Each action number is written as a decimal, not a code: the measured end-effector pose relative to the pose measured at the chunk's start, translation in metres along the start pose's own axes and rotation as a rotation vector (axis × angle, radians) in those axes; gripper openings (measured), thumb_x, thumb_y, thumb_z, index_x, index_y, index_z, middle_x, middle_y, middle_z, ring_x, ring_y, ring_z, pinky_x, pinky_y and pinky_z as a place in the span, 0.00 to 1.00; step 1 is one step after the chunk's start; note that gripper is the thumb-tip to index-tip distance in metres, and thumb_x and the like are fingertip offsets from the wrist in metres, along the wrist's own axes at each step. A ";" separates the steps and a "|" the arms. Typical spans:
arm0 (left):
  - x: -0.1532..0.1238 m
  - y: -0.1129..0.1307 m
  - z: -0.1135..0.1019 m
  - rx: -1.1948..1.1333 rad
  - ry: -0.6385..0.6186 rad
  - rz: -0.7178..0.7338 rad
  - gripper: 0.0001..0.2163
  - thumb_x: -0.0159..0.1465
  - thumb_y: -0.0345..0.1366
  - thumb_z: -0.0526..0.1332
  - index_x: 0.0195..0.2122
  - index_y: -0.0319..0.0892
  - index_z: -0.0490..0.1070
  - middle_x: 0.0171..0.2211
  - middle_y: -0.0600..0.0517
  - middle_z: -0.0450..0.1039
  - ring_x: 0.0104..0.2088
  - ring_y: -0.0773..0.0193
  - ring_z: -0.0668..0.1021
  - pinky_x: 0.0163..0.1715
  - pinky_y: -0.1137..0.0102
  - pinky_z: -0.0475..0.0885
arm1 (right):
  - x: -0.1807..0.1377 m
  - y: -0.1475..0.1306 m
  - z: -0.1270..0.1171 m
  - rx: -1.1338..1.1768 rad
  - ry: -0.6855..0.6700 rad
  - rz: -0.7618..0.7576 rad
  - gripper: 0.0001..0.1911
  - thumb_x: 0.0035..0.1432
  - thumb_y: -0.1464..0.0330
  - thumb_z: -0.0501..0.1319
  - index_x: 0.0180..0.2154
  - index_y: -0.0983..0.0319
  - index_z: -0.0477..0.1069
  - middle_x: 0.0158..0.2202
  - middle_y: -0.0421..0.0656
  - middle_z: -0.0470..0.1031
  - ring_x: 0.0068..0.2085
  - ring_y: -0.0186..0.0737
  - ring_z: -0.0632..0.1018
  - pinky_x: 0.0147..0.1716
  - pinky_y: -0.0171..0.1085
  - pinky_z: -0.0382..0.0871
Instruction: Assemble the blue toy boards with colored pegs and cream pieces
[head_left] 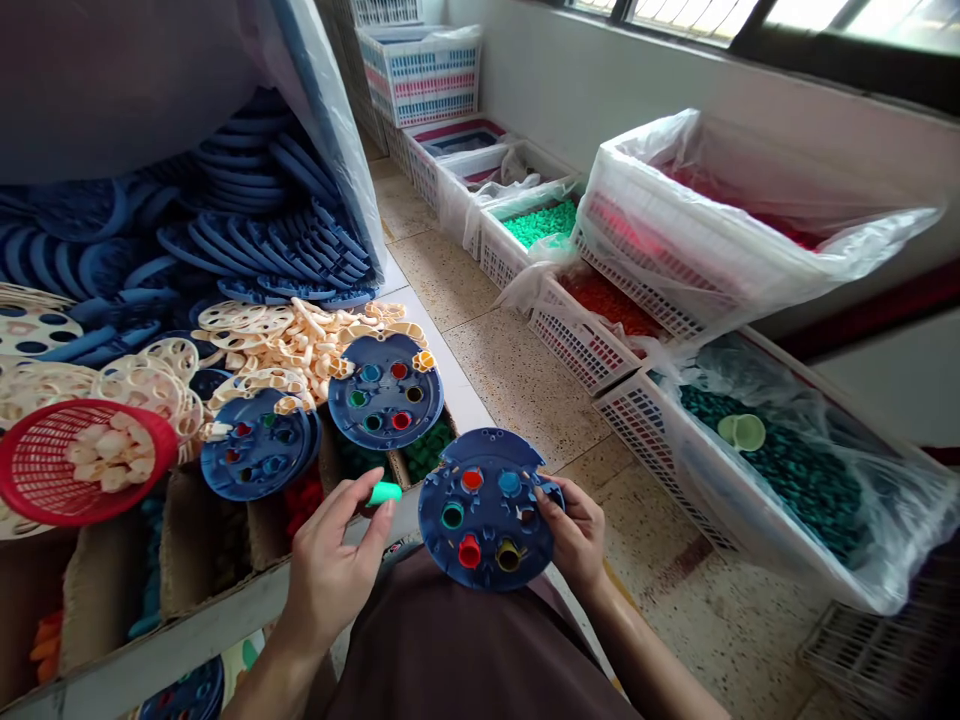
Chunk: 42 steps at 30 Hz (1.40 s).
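Between thumb and fingers, my left hand (337,545) pinches a small bright green plastic cap (385,493), just left of a round blue plastic disc (480,500). My right hand (574,525) grips that disc by its right edge, thumb on top, over my lap. Red, blue, green and olive caps sit in the disc's holes, and one hole near my right thumb looks unfilled. Beyond it lies another blue disc (386,395) with coloured caps and cream parts at its upper edge. A similar stack of discs (255,450) is farther left.
Cardboard compartments (184,540) with coloured caps line the table front. A red basket (22,465) of cream pieces, loose cream parts (300,340) and piled blue discs (277,240) lie behind. Plastic-lined crates (660,460) of coloured pieces stand on the floor at right.
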<state>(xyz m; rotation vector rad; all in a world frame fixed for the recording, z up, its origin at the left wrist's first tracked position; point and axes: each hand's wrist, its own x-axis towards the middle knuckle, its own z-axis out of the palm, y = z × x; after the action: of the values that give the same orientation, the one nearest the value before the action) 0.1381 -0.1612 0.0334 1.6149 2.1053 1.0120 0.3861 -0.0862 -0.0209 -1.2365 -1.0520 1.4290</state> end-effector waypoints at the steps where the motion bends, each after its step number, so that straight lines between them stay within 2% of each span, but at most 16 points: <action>1: -0.001 0.011 -0.009 -0.022 -0.006 0.060 0.15 0.65 0.35 0.62 0.54 0.45 0.71 0.42 0.49 0.77 0.40 0.62 0.80 0.40 0.70 0.76 | 0.001 -0.002 0.006 -0.012 -0.023 -0.013 0.10 0.56 0.60 0.67 0.35 0.60 0.78 0.18 0.39 0.77 0.19 0.38 0.76 0.18 0.33 0.68; 3: -0.002 0.031 -0.020 -0.087 -0.052 0.237 0.16 0.64 0.30 0.63 0.54 0.45 0.71 0.42 0.50 0.77 0.40 0.64 0.79 0.41 0.72 0.76 | 0.001 -0.006 0.021 -0.040 -0.070 -0.048 0.09 0.56 0.61 0.66 0.35 0.60 0.78 0.19 0.39 0.77 0.19 0.37 0.76 0.18 0.33 0.67; 6: -0.001 0.049 -0.019 -0.133 -0.163 0.475 0.18 0.65 0.25 0.60 0.56 0.41 0.68 0.42 0.47 0.77 0.41 0.63 0.79 0.44 0.71 0.76 | 0.000 -0.010 0.045 -0.083 -0.128 -0.121 0.08 0.55 0.62 0.66 0.33 0.60 0.79 0.19 0.38 0.77 0.20 0.36 0.74 0.20 0.33 0.67; 9: -0.003 0.047 -0.011 -0.021 -0.221 0.590 0.17 0.66 0.23 0.56 0.56 0.34 0.67 0.40 0.44 0.76 0.40 0.59 0.79 0.42 0.65 0.78 | -0.003 -0.011 0.068 -0.115 -0.157 -0.188 0.07 0.53 0.64 0.66 0.31 0.60 0.80 0.21 0.38 0.76 0.22 0.35 0.73 0.23 0.33 0.67; 12: -0.007 0.038 -0.014 0.145 -0.206 0.647 0.16 0.66 0.22 0.54 0.55 0.31 0.67 0.37 0.43 0.75 0.36 0.58 0.78 0.35 0.64 0.79 | -0.007 -0.010 0.089 -0.128 -0.189 -0.226 0.06 0.52 0.66 0.65 0.31 0.60 0.80 0.23 0.39 0.78 0.24 0.37 0.74 0.25 0.34 0.69; 15: -0.010 0.031 -0.028 0.235 -0.154 0.640 0.15 0.68 0.23 0.51 0.54 0.31 0.68 0.38 0.43 0.73 0.32 0.61 0.78 0.29 0.68 0.77 | -0.011 -0.011 0.106 -0.129 -0.220 -0.250 0.06 0.51 0.66 0.64 0.31 0.60 0.80 0.22 0.38 0.77 0.23 0.36 0.74 0.25 0.34 0.69; 19: -0.016 0.022 -0.046 0.246 -0.157 0.619 0.15 0.68 0.22 0.49 0.54 0.31 0.66 0.39 0.43 0.72 0.35 0.61 0.78 0.31 0.70 0.78 | -0.017 -0.014 0.125 -0.146 -0.245 -0.267 0.05 0.52 0.67 0.64 0.30 0.60 0.80 0.21 0.38 0.77 0.23 0.36 0.74 0.24 0.33 0.70; 24: -0.023 0.008 -0.050 0.286 -0.137 0.563 0.11 0.67 0.22 0.52 0.48 0.32 0.68 0.32 0.48 0.69 0.27 0.63 0.75 0.23 0.70 0.74 | -0.022 -0.016 0.145 -0.172 -0.295 -0.274 0.05 0.53 0.68 0.65 0.30 0.60 0.80 0.22 0.39 0.77 0.23 0.35 0.74 0.23 0.32 0.69; 27: -0.024 0.004 -0.056 0.285 -0.127 0.542 0.08 0.66 0.22 0.52 0.43 0.33 0.69 0.31 0.49 0.68 0.26 0.63 0.74 0.24 0.69 0.74 | -0.025 -0.016 0.154 -0.180 -0.330 -0.272 0.05 0.53 0.68 0.65 0.30 0.60 0.79 0.21 0.38 0.77 0.23 0.36 0.74 0.23 0.32 0.69; 32: -0.024 0.002 -0.072 0.218 -0.227 0.485 0.12 0.68 0.23 0.50 0.49 0.34 0.67 0.39 0.45 0.68 0.33 0.63 0.76 0.33 0.69 0.77 | -0.026 -0.010 0.157 -0.184 -0.369 -0.256 0.06 0.54 0.66 0.64 0.31 0.61 0.80 0.23 0.40 0.79 0.25 0.38 0.76 0.26 0.34 0.71; 38: -0.024 0.002 -0.069 0.283 -0.197 0.466 0.06 0.67 0.24 0.54 0.39 0.37 0.69 0.32 0.49 0.68 0.30 0.62 0.74 0.29 0.67 0.74 | -0.024 -0.003 0.156 -0.178 -0.356 -0.233 0.07 0.55 0.66 0.64 0.32 0.62 0.79 0.22 0.40 0.78 0.23 0.36 0.74 0.24 0.34 0.68; 40: -0.022 0.003 -0.071 0.263 -0.191 0.477 0.05 0.66 0.29 0.57 0.41 0.36 0.71 0.33 0.48 0.69 0.32 0.60 0.74 0.31 0.65 0.75 | -0.024 -0.005 0.155 -0.172 -0.362 -0.233 0.07 0.55 0.65 0.64 0.32 0.61 0.79 0.23 0.40 0.78 0.23 0.36 0.74 0.25 0.34 0.68; 42: -0.017 0.001 -0.078 0.232 -0.118 0.474 0.11 0.66 0.37 0.62 0.47 0.36 0.71 0.36 0.46 0.71 0.36 0.56 0.75 0.36 0.60 0.75 | -0.024 -0.006 0.154 -0.167 -0.373 -0.236 0.07 0.55 0.65 0.65 0.32 0.61 0.80 0.24 0.41 0.80 0.25 0.37 0.76 0.26 0.34 0.70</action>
<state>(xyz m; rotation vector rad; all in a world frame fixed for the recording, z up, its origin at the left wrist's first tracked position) 0.0968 -0.2042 0.0863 2.3004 1.8563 0.7899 0.2354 -0.1128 0.0086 -0.9380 -1.5447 1.4386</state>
